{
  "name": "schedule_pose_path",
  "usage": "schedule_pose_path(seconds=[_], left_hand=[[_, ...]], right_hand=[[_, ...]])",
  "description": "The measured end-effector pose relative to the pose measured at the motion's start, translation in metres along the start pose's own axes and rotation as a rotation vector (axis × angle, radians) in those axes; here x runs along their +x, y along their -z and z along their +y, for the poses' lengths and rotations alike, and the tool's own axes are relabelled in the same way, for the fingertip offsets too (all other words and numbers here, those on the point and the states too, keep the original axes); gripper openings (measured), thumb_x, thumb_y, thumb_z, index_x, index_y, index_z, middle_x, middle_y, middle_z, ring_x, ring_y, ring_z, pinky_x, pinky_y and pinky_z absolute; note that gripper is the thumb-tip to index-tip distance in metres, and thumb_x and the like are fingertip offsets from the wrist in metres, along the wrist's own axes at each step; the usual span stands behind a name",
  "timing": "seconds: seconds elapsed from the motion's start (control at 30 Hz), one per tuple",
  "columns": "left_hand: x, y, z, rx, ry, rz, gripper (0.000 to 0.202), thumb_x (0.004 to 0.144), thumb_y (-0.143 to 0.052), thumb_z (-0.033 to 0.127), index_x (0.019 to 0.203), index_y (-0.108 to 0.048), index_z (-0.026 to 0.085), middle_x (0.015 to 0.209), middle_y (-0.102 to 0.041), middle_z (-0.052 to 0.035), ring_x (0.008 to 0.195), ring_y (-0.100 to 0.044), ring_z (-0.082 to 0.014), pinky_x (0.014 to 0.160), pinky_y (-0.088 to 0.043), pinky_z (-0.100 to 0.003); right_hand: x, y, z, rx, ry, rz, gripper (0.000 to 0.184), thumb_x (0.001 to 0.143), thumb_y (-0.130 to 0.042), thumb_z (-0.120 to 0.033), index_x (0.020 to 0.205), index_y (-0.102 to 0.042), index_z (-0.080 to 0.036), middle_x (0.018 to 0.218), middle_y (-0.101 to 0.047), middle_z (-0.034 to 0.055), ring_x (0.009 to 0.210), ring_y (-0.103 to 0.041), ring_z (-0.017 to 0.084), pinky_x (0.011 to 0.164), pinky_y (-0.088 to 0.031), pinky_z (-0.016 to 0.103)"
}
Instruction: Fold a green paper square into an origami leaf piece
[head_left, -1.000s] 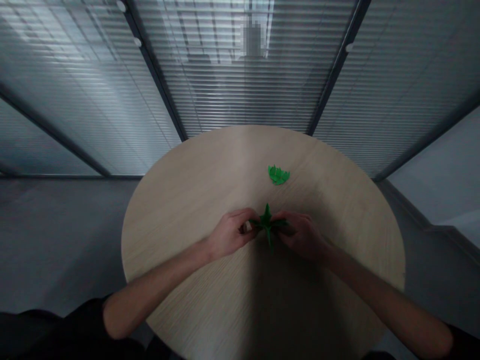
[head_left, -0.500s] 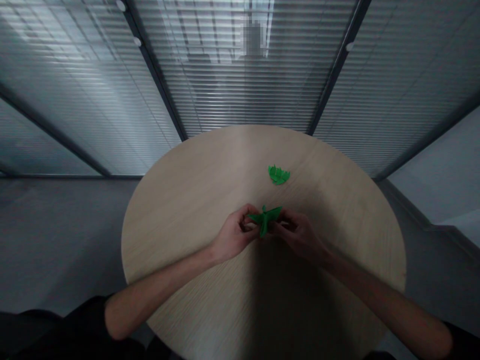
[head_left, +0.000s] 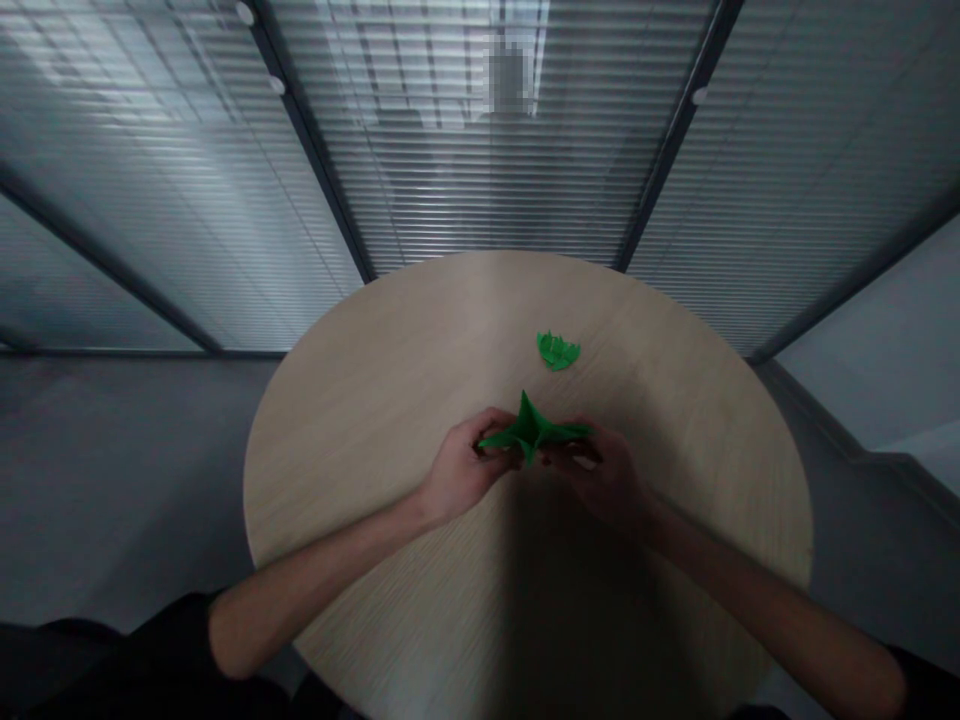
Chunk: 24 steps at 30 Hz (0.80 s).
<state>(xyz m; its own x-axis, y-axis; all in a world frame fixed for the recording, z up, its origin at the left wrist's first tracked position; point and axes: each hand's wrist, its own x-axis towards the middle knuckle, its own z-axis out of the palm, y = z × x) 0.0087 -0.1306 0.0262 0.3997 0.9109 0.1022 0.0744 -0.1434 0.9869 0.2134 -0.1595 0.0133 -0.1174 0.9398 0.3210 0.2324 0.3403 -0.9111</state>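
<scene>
The left hand (head_left: 463, 470) and the right hand (head_left: 611, 475) meet near the middle of the worktop (head_left: 375, 380), with a green star-shaped piece (head_left: 529, 432) between them. The piece looks folded and paper-like, with four points: one rises away from the person, one is directed toward the person, and one spreads out to each side. The left fingers are closed around the left point, thumb below; the right fingers grip the right point from the other side, though shade makes their exact placing hard to read. The center of the piece is darker — a hollow between the folds. Beyond the hands and slightly to the right, a second green piece (head_left: 558, 351) lies on the worktop, well apart from the fingers, its far edge jagged. The worktop is round, pale and wood-grained, and a broad shadow (head_left: 592, 610) falls across its near part, below the right hand. Both forearms reach in from dark sleeves. Past the far edge stand blinds (head_left: 450, 200) between dark frames (head_left: 319, 160), with gray floor (head_left: 135, 460) at the left.
</scene>
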Motion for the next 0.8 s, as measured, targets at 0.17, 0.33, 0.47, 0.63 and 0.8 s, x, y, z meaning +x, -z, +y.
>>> schedule_pose_path(seconds=[0.17,0.33,0.47,0.63,0.8], left_hand=[[-0.001,0.005,0.000,0.243,-0.209,0.020,0.004,0.085,-0.068,0.017,0.088,-0.070,0.015,0.079,-0.066,-0.0006,0.074,-0.062,-0.0132,0.066,-0.046,-0.023],[0.000,0.009,0.002,0.328,-0.359,-0.019,0.010,0.090,-0.067,0.018,0.081,-0.069,0.015,0.077,-0.064,-0.0013,0.073,-0.059,-0.0133,0.066,-0.044,-0.024],[0.001,0.012,0.002,0.331,-0.292,-0.017,0.003,0.088,-0.069,0.016,0.085,-0.070,0.015,0.080,-0.065,-0.0025,0.073,-0.059,-0.0140,0.065,-0.044,-0.025],[0.000,0.012,0.000,0.322,-0.352,-0.021,0.005,0.090,-0.069,0.018,0.090,-0.073,0.015,0.083,-0.067,-0.0044,0.077,-0.063,-0.0155,0.069,-0.048,-0.026],[-0.001,0.010,0.003,0.307,-0.376,-0.020,0.005,0.087,-0.069,0.014,0.090,-0.074,0.014,0.085,-0.067,-0.0048,0.077,-0.065,-0.0151,0.069,-0.050,-0.026]], right_hand=[[-0.001,0.001,-0.004,-0.039,0.010,0.000,0.005,0.087,-0.073,-0.026,0.090,-0.075,-0.022,0.077,-0.078,0.0023,0.070,-0.076,0.018,0.068,-0.063,0.028],[0.001,0.002,-0.006,-0.063,0.029,0.033,0.007,0.086,-0.075,-0.028,0.086,-0.077,-0.021,0.075,-0.078,0.0024,0.068,-0.076,0.019,0.066,-0.062,0.028],[0.002,0.003,-0.003,-0.044,0.021,0.041,0.008,0.086,-0.073,-0.028,0.088,-0.077,-0.022,0.076,-0.079,0.0018,0.068,-0.077,0.018,0.064,-0.063,0.027],[0.001,0.005,0.000,-0.101,0.062,0.016,0.010,0.086,-0.071,-0.023,0.092,-0.078,-0.022,0.081,-0.081,0.0025,0.071,-0.079,0.019,0.067,-0.063,0.027],[0.001,0.005,-0.001,-0.150,0.118,-0.029,0.012,0.086,-0.068,-0.020,0.094,-0.077,-0.022,0.085,-0.082,0.0031,0.072,-0.079,0.019,0.068,-0.063,0.027]])
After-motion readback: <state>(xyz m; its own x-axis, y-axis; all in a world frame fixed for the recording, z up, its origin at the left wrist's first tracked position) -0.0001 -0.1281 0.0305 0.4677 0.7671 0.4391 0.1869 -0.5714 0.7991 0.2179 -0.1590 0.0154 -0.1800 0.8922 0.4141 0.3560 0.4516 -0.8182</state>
